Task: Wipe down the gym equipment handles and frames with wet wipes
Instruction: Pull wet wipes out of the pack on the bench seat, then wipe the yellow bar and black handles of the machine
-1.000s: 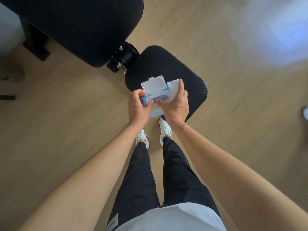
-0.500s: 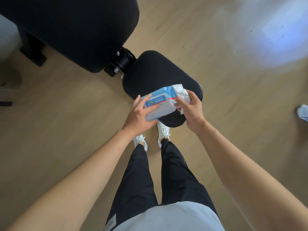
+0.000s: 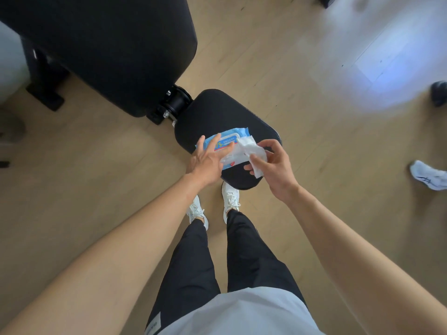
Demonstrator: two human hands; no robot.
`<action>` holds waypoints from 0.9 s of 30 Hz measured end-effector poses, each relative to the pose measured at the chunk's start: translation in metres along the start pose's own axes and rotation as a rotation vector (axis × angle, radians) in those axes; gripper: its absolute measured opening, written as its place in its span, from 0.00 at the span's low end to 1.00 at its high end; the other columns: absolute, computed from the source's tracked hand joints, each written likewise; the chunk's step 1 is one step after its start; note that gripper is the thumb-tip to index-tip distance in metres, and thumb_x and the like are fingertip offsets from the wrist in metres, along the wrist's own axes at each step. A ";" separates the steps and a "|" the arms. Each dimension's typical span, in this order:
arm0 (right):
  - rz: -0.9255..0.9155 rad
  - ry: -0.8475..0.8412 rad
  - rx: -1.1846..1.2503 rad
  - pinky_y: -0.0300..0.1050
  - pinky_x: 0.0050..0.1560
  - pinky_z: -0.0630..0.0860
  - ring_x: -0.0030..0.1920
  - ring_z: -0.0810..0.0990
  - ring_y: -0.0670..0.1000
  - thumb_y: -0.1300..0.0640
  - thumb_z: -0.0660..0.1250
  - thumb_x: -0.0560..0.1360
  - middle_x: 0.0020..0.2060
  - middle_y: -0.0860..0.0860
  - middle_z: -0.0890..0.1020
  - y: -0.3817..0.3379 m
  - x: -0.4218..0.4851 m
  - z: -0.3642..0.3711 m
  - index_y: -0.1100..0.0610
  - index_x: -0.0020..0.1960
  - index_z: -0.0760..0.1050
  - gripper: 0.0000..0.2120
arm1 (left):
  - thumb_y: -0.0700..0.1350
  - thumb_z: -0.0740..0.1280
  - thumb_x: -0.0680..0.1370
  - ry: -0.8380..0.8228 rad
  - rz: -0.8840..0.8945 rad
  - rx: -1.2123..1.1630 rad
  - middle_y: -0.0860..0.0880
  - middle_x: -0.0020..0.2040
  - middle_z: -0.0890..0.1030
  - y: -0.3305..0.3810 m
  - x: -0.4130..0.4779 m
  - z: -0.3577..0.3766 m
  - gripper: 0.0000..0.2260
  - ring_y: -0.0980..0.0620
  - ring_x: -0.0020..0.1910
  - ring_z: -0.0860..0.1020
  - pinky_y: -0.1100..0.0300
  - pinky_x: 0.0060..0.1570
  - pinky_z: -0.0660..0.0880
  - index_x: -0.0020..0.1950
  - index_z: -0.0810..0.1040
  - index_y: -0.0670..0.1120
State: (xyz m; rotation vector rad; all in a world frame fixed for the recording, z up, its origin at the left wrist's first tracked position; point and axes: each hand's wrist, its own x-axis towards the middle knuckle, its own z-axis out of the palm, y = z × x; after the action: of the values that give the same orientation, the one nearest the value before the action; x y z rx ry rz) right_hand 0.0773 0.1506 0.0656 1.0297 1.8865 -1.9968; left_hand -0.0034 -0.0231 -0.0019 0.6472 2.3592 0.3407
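- Lying flat on the black seat pad (image 3: 217,110) of a weight bench, the blue pack of wet wipes (image 3: 228,139) sits near the pad's front half, its printed face up and its lid closed.
- The left hand (image 3: 208,160) rests on the pack's near left part. Its fingers are straight and spread, pressing down on the wrapper rather than curling round it.
- The right hand (image 3: 273,165) is just to the right of the pack and holds a white wet wipe (image 3: 251,148) — thumb and curled fingers pinch the crumpled sheet between them.
- The wipe's upper end lies across the pack's right end and touches the left hand's fingertips. I cannot tell whether the sheet is fully free of the pack's opening.
- Behind the seat pad, a black metal hinge (image 3: 175,105) with bolts joins it to the large black backrest pad (image 3: 108,49), which fills the upper left.
- A dark frame foot (image 3: 46,95) stands on the floor at the far left, under the backrest.
- The person stands close against the seat's front edge in white sneakers (image 3: 231,194), black trousers and a pale top.
- The wooden floor (image 3: 290,68) carries a bright patch of light at the upper right — near it, at the right edge, are a white shoe (image 3: 428,175) and a dark shoe (image 3: 439,93) of someone else.
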 end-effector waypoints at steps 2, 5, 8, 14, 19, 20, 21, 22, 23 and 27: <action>-0.020 -0.010 -0.039 0.45 0.38 0.81 0.40 0.86 0.56 0.66 0.69 0.78 0.50 0.59 0.84 -0.004 -0.007 0.001 0.61 0.56 0.71 0.10 | 0.43 0.64 0.77 0.095 0.029 -0.104 0.53 0.82 0.56 -0.003 -0.007 -0.006 0.27 0.39 0.79 0.51 0.44 0.73 0.65 0.75 0.68 0.62; -0.039 -0.065 -0.066 0.48 0.40 0.82 0.42 0.86 0.57 0.66 0.71 0.76 0.43 0.58 0.85 -0.006 -0.018 0.006 0.63 0.49 0.74 0.06 | 0.49 0.64 0.72 0.204 -0.018 -0.656 0.52 0.71 0.76 0.004 -0.025 -0.021 0.23 0.50 0.69 0.70 0.48 0.69 0.70 0.68 0.79 0.53; -0.047 -0.128 -0.073 0.43 0.35 0.77 0.39 0.81 0.54 0.65 0.74 0.75 0.40 0.57 0.83 -0.009 -0.034 0.015 0.66 0.47 0.77 0.07 | 0.43 0.68 0.79 0.017 -0.040 -1.292 0.49 0.66 0.79 0.015 -0.056 -0.041 0.20 0.59 0.61 0.78 0.65 0.58 0.75 0.71 0.75 0.46; -0.140 -0.056 -0.136 0.35 0.40 0.76 0.43 0.80 0.44 0.62 0.76 0.74 0.46 0.50 0.81 -0.018 -0.066 0.030 0.60 0.46 0.82 0.03 | 0.45 0.72 0.77 0.070 0.037 -1.161 0.51 0.43 0.78 0.002 -0.107 -0.055 0.11 0.57 0.42 0.75 0.64 0.47 0.75 0.59 0.83 0.48; -0.211 -0.141 -0.081 0.40 0.35 0.76 0.37 0.79 0.48 0.64 0.72 0.77 0.38 0.50 0.83 -0.033 -0.089 0.044 0.60 0.44 0.80 0.03 | 0.48 0.77 0.75 0.018 -0.009 -1.136 0.42 0.50 0.83 -0.001 -0.154 -0.059 0.14 0.55 0.47 0.79 0.62 0.49 0.78 0.58 0.84 0.44; -0.217 -0.166 -0.065 0.40 0.33 0.75 0.36 0.80 0.47 0.65 0.71 0.78 0.37 0.49 0.83 -0.036 -0.093 0.047 0.60 0.45 0.78 0.04 | 0.44 0.76 0.76 0.078 -0.038 -1.181 0.42 0.52 0.84 0.001 -0.163 -0.060 0.12 0.55 0.47 0.81 0.64 0.48 0.78 0.57 0.83 0.41; -0.220 -0.189 -0.057 0.39 0.32 0.75 0.35 0.80 0.47 0.65 0.70 0.78 0.37 0.49 0.83 -0.039 -0.096 0.050 0.59 0.45 0.76 0.05 | 0.42 0.74 0.77 0.145 -0.081 -1.256 0.43 0.53 0.84 0.005 -0.171 -0.061 0.09 0.54 0.48 0.82 0.64 0.48 0.78 0.56 0.83 0.41; -0.225 -0.217 -0.056 0.40 0.31 0.75 0.34 0.80 0.47 0.66 0.69 0.79 0.37 0.48 0.83 -0.041 -0.101 0.053 0.58 0.45 0.75 0.06 | 0.41 0.72 0.78 0.208 -0.125 -1.363 0.44 0.52 0.85 0.009 -0.182 -0.062 0.07 0.53 0.49 0.83 0.63 0.50 0.79 0.55 0.83 0.41; -0.233 -0.243 -0.065 0.40 0.32 0.76 0.35 0.80 0.47 0.66 0.69 0.79 0.37 0.49 0.83 -0.043 -0.104 0.056 0.57 0.44 0.74 0.08 | 0.40 0.70 0.80 0.257 -0.162 -1.479 0.45 0.51 0.86 0.013 -0.191 -0.063 0.06 0.52 0.49 0.83 0.61 0.51 0.79 0.55 0.83 0.42; -0.206 -0.373 0.011 0.43 0.35 0.74 0.39 0.79 0.51 0.65 0.72 0.76 0.39 0.54 0.80 -0.049 -0.123 0.067 0.56 0.41 0.73 0.10 | 0.44 0.64 0.83 0.421 -0.275 -1.701 0.45 0.52 0.84 0.025 -0.226 -0.059 0.09 0.49 0.49 0.84 0.56 0.48 0.82 0.61 0.78 0.42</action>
State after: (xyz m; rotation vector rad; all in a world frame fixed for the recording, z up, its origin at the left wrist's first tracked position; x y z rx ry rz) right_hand 0.1162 0.0578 0.1746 0.4352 1.8342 -2.1281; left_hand 0.1161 -0.1265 0.1727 -0.6041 1.5398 2.0742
